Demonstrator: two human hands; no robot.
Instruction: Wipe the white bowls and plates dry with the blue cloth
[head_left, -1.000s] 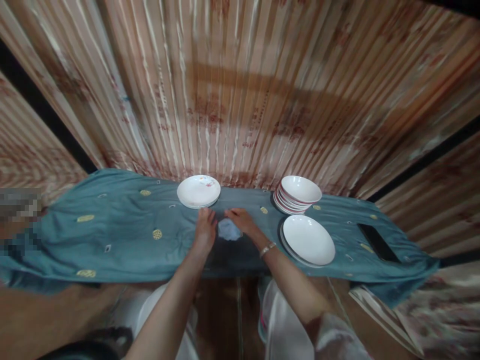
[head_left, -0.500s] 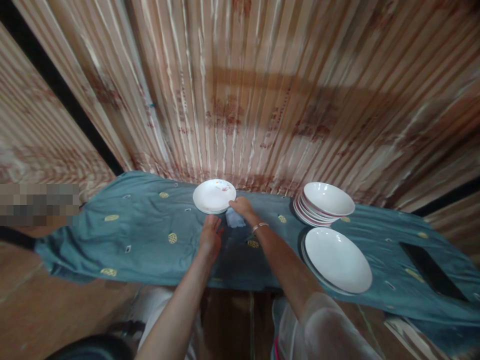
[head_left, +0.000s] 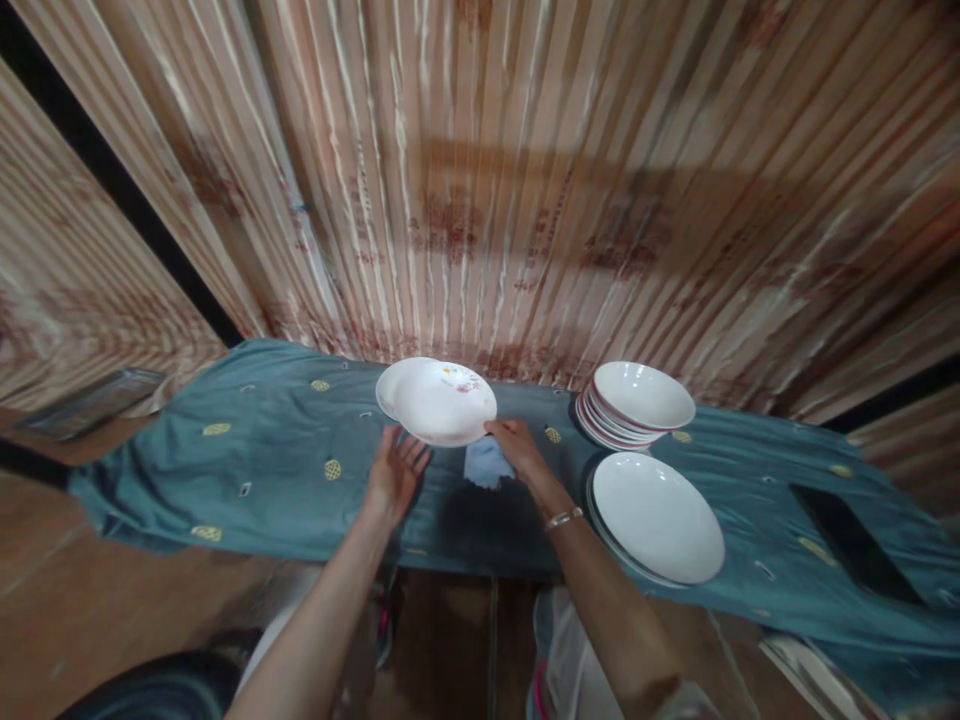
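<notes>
A white plate [head_left: 442, 405] with a small floral print near its rim is gripped at its right edge by my right hand [head_left: 517, 447], fingers closed. Part of another white plate [head_left: 387, 390] shows behind and left of it, on the table. A light blue cloth [head_left: 486, 465] hangs below the right hand, under the plate's edge; how the hand holds it is hidden. My left hand [head_left: 395, 470] is open, fingers spread, just below the plates' near edge, and whether it touches them I cannot tell.
A stack of white bowls [head_left: 641, 398] with red rims stands to the right. In front of it are stacked larger white plates [head_left: 660, 518]. A dark flat phone-like slab [head_left: 855, 543] lies farther right on the green tablecloth [head_left: 285, 500]. A pleated curtain [head_left: 480, 200] hangs behind.
The printed plate has shifted right off the plate beneath it, in my right hand. The blue cloth has moved right with that hand. My left hand has moved left, its fingers spreading.
</notes>
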